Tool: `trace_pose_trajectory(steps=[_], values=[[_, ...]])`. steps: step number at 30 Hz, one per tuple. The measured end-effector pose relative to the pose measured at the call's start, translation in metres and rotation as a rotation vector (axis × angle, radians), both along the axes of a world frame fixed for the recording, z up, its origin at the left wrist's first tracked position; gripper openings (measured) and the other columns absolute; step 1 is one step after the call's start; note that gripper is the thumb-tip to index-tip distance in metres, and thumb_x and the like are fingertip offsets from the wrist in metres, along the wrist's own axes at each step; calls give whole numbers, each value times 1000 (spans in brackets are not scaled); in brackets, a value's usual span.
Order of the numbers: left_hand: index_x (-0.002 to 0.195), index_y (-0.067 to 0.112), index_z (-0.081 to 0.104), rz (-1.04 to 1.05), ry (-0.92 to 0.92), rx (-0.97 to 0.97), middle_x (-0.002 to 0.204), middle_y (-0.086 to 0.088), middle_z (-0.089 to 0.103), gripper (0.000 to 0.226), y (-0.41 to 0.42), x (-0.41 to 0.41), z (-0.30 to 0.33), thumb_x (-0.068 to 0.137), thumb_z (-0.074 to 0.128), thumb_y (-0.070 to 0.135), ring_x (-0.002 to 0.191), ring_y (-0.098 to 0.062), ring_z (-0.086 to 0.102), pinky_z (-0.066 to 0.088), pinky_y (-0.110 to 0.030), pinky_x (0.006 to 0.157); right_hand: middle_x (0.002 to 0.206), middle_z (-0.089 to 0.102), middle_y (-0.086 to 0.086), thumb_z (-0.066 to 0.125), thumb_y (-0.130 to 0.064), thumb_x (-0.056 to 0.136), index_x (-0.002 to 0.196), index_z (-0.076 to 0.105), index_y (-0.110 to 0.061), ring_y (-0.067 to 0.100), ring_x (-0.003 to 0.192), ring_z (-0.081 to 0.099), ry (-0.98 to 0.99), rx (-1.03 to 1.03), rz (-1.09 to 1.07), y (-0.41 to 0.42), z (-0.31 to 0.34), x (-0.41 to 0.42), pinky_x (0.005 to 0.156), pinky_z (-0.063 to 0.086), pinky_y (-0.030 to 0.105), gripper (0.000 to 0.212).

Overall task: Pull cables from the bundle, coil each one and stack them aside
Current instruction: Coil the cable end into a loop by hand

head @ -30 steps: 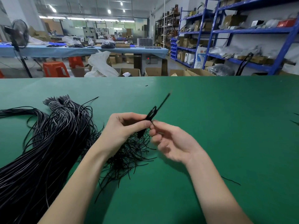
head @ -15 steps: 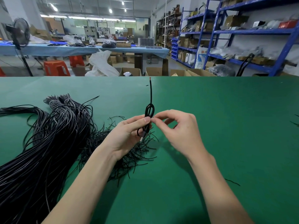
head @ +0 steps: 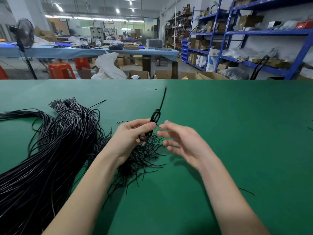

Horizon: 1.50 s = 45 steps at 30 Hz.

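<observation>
Small coil of thin black cable [head: 156, 116] was held up above the green felt tabletop [head: 237, 133], its free tail [head: 163, 99] poking up and away from the coil, red-tipped. Left hand [head: 133, 134] pinched the coil between thumb and fingers, likely to keep the loops from springing apart. Right hand [head: 183, 141] sat just right of the coil, fingers spread and holding nothing, blurred; probably positioned to catch the tail for the next wrap. Directly below the coil lay a messy pile of short black cable pieces [head: 142, 160], possibly the finished stack, cannot tell. Left of the coil, well apart, the big bundle of long black cables [head: 50, 150] stretched across the tabletop, within reach for the next pull.
</observation>
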<state>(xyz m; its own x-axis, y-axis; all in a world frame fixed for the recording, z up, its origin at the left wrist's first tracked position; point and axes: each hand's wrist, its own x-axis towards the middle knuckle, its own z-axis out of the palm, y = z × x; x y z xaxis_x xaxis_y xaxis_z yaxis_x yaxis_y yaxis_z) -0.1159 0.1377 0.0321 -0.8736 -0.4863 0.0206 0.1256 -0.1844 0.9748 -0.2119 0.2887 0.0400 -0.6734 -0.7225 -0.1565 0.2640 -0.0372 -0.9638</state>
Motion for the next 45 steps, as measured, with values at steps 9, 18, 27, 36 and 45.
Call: trace_pose_trajectory(steps=[9,18,27,36,45], values=[[94,19,74,-61,-191,249,76,8,63,24,14,-7,-2,71,77,25,69,-8,50,38,-16,45,83,72,-22,70,-45,89,88,76,-31,5,73,66,1206,62,-336,-2,-16,-4,63,40,8,15],[72,13,81,-161,-129,513,77,2,71,7,19,-13,-6,67,79,18,61,-8,57,50,-14,48,76,67,-9,66,-23,98,83,73,-17,6,70,59,1287,-17,-472,-6,-36,-6,63,37,9,18],[99,11,77,-29,-45,-19,89,-2,76,36,4,-6,-12,66,82,25,64,-5,64,46,-16,53,63,53,4,65,-7,85,75,64,-2,7,45,44,-824,-289,37,-17,-21,4,30,31,13,11],[67,22,81,10,-179,239,68,8,67,13,5,-11,-5,56,83,29,59,-3,56,43,-13,50,63,65,-20,73,-32,90,84,74,-25,5,47,48,723,137,-196,-7,-24,-4,51,40,13,9],[84,19,83,-38,-113,116,80,0,70,28,0,-5,-5,58,86,28,56,-6,49,44,-16,54,59,60,0,63,-15,97,71,68,-13,7,44,44,341,7,-306,-26,-24,12,39,33,18,27]])
